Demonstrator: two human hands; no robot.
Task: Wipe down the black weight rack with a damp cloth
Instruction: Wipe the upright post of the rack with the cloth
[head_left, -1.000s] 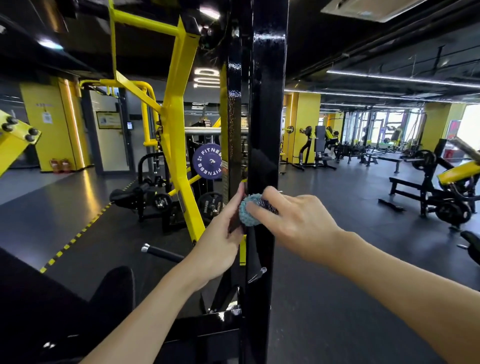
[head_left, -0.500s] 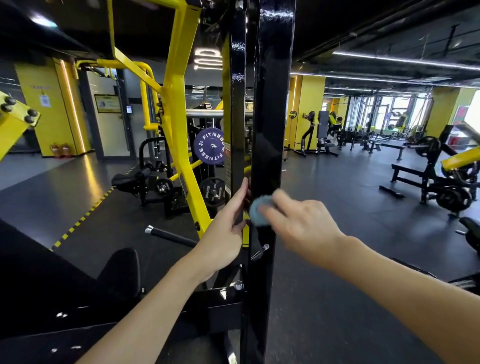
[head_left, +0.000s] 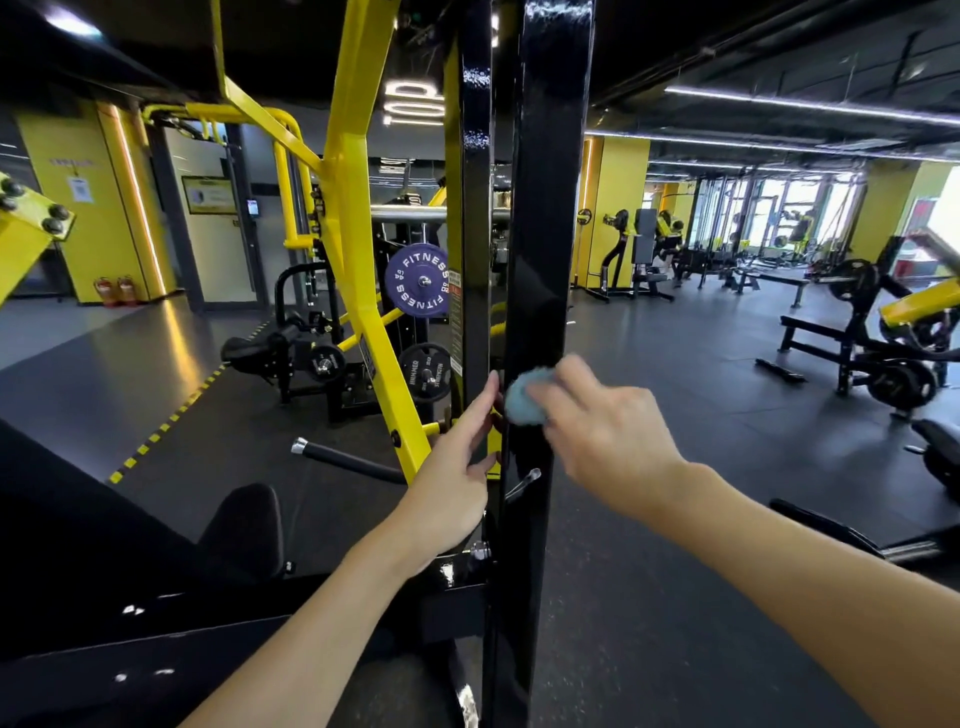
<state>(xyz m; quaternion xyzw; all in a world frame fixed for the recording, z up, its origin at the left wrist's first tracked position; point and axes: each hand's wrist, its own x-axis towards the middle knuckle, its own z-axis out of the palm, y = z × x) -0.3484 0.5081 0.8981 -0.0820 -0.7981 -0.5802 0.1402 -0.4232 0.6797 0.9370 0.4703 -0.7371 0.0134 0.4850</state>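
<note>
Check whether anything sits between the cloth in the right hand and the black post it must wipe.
Nothing visible does: the right hand holds the blue cloth right against the black post. The left hand rests just left of it; a metal pin juts out lower down.

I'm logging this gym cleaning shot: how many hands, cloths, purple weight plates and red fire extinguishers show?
Hands: 2, left hand and right hand
Cloths: 1, the blue cloth
Purple plates: 1, the purple weight plate
Extinguishers: 2, the red fire extinguishers
Total: 6
</note>
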